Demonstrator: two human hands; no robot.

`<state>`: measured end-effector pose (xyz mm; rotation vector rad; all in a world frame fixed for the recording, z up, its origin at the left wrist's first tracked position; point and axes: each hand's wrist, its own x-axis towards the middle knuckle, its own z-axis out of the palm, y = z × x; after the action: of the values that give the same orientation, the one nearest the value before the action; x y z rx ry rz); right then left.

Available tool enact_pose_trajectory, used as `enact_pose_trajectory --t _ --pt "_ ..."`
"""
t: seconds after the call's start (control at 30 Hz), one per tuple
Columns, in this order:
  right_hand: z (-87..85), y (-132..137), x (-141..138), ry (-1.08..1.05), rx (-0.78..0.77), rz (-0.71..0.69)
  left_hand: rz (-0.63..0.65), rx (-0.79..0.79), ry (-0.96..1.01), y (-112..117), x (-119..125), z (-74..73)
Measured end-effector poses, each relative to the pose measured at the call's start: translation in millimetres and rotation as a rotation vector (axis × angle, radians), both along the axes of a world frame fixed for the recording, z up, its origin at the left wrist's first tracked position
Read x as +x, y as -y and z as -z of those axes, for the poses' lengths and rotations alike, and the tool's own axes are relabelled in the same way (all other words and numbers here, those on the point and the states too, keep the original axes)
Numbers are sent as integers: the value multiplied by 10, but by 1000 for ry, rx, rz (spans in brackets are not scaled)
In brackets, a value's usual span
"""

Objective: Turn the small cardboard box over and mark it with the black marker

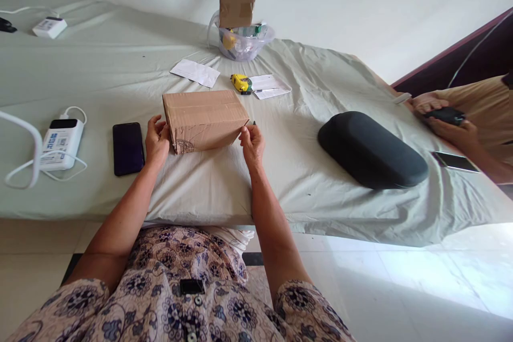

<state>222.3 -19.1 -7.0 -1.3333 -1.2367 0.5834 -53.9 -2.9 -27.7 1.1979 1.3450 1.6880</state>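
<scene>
A taped brown cardboard box (204,117) rests on the grey-green sheet (280,171) in front of me. My left hand (157,140) grips its left end with curled fingers. On the box's right end my right hand (251,141) is closed, and a thin dark tip, perhaps a pen, sticks up from its fingers. Both hands press against the box from opposite sides.
A black phone (127,147) lies left of the box, and a white power bank (61,140) with cables farther left. Behind are papers (195,72), a yellow tape measure (241,83), and a bowl (244,43) topped by a small box (238,4). A black case (371,149) sits right. Another person's hands (444,120) hold a dark device.
</scene>
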Motion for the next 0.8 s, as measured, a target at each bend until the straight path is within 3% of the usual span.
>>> enact_pose_trajectory --t 0.1,0.3,0.47,0.63,0.8 --pt "-6 4 0 -2 -4 -14 49 8 41 40 34 -98" --pt "51 -31 20 59 -115 -87 242 182 -111 130 80 -247" --pt "110 -35 49 283 -252 -139 235 152 -293 131 74 -203" --pt "101 -18 40 482 -271 -103 216 118 -290 161 83 -203" --pt "92 -17 26 548 -321 -93 208 116 -290 169 87 -216"
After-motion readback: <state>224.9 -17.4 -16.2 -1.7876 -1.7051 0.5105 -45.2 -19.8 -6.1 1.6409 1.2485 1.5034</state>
